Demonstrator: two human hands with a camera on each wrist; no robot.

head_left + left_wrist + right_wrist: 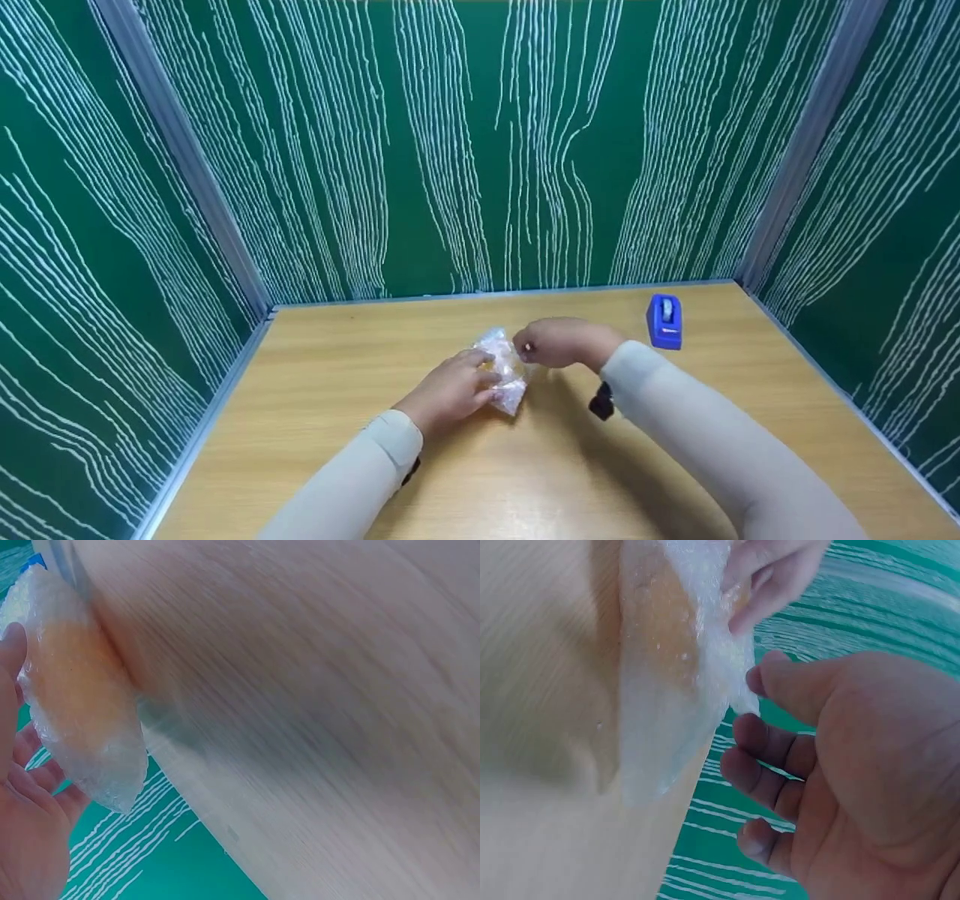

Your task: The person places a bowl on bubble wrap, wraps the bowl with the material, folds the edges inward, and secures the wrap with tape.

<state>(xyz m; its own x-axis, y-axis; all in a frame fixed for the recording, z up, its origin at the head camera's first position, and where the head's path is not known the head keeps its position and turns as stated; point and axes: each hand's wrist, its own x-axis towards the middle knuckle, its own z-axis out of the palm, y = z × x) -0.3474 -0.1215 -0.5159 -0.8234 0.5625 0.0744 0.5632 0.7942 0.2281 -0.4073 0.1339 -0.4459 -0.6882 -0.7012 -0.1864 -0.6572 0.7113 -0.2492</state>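
A bundle of clear bubble wrap (501,356) with something orange inside lies near the middle of the wooden table. My left hand (454,386) grips it from the left. In the left wrist view the thumb is against the wrap (82,682), with the other fingers on its far side. My right hand (562,341) is at the bundle's right edge, its fingers loosely curled. The right wrist view shows a gap between that hand's (870,765) thumb and forefinger, close by the loose edge of the wrap; whether they touch it is unclear. The orange content's kind is hidden.
A blue tape dispenser (665,322) with a roll in it stands at the table's back right. Green panels (450,150) with wavy white lines enclose the wooden table (322,375) at the back and both sides.
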